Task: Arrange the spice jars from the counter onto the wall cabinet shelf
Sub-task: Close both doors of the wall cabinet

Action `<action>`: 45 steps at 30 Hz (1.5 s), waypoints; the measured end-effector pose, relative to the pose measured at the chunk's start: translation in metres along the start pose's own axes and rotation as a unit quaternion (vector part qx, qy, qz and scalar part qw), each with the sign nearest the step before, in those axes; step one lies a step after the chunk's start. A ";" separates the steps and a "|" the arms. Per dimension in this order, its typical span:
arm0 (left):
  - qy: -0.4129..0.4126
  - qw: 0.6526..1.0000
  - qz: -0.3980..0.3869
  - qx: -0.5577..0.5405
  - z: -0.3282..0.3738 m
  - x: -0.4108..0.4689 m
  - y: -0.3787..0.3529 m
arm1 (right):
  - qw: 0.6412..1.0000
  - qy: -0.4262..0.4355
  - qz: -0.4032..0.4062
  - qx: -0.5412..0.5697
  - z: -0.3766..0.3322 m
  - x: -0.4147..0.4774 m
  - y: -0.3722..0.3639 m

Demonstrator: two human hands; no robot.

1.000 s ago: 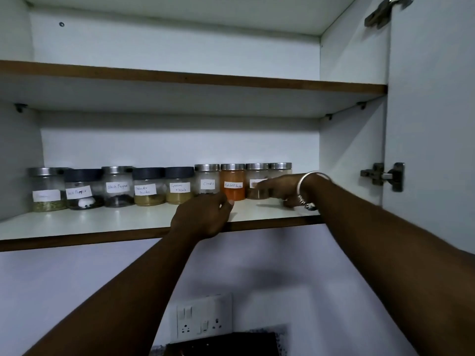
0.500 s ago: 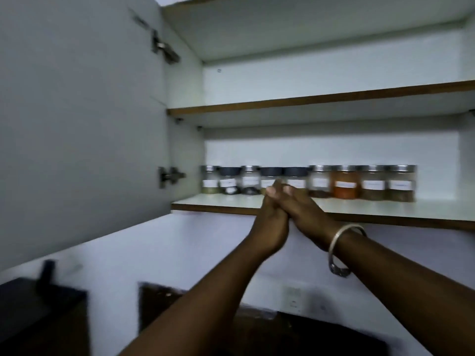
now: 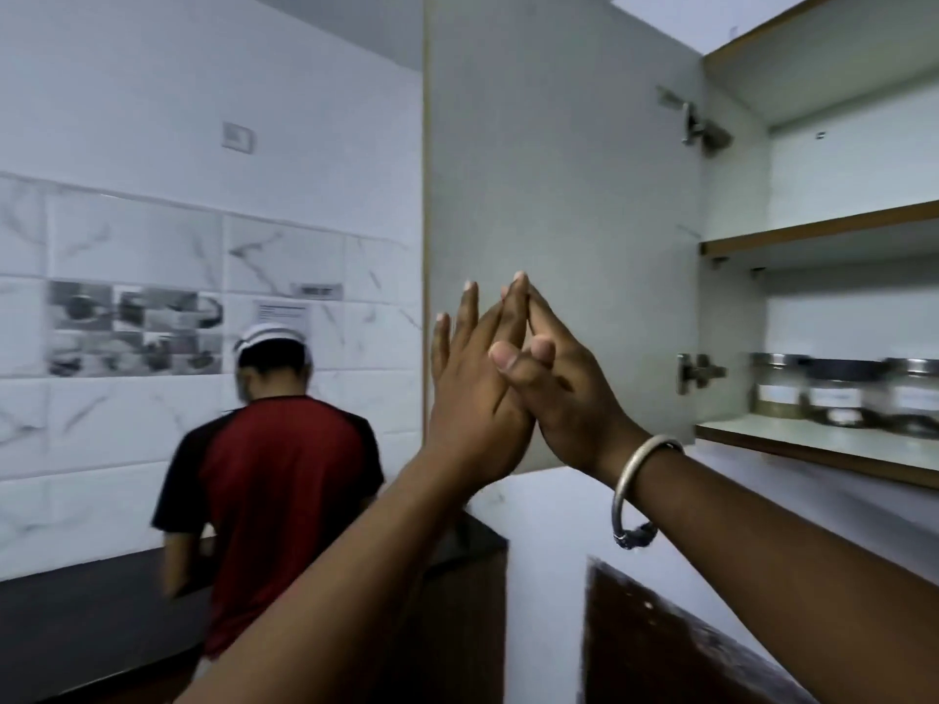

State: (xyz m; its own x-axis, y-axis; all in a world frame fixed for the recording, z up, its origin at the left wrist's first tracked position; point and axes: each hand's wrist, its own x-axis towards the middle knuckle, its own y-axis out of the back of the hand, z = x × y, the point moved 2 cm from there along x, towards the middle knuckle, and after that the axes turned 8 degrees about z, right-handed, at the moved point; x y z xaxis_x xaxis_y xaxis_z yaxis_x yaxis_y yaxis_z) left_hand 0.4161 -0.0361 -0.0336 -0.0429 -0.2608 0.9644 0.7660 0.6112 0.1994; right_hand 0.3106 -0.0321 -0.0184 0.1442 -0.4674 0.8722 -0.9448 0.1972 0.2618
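My left hand [image 3: 472, 393] and my right hand [image 3: 564, 388] are raised in front of me and pressed palm to palm, fingers stretched upward, holding nothing. A metal bangle [image 3: 635, 492] circles my right wrist. Three labelled spice jars [image 3: 836, 393] with metal or dark lids stand in a row on the lower shelf [image 3: 813, 442] of the wall cabinet at the far right, well apart from both hands. The rest of the row is cut off by the frame edge.
The open cabinet door [image 3: 559, 195] stands straight behind my hands. A person in a red shirt [image 3: 269, 495] stands at a dark counter [image 3: 76, 627] to the left, back turned. The upper shelf [image 3: 823, 231] runs above the jars.
My view has swung left, away from the jar row. Both hands left the shelf, came together palm to palm and stayed joined. The open door and another person have come into view.
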 end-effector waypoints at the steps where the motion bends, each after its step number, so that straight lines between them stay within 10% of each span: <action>1: -0.003 1.000 0.011 0.021 -0.013 0.002 0.011 | 1.000 0.011 -0.010 -0.019 0.000 0.006 -0.014; 16: 0.174 0.940 0.020 -0.292 -0.054 -0.003 0.023 | 0.988 0.055 0.034 -0.143 0.018 0.026 -0.076; 24: 0.030 0.924 0.100 -0.368 0.031 -0.022 -0.010 | 0.969 0.142 0.170 -0.114 -0.023 -0.032 0.004; 36: -0.160 0.867 0.069 -0.467 0.201 -0.021 -0.179 | 0.974 0.003 0.216 -0.064 -0.047 -0.106 0.221; 45: -0.271 0.929 0.044 -0.248 0.309 -0.007 -0.315 | 0.899 -0.184 0.395 -0.042 -0.004 -0.114 0.386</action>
State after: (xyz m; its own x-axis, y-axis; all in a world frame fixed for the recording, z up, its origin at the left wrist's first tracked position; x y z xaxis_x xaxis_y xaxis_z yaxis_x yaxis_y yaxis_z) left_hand -0.0231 0.0043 -0.0492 -0.1802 0.2708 0.9456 0.9772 0.1587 0.1407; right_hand -0.0691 0.1002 -0.0153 -0.6842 -0.4026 0.6081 -0.6813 0.6502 -0.3361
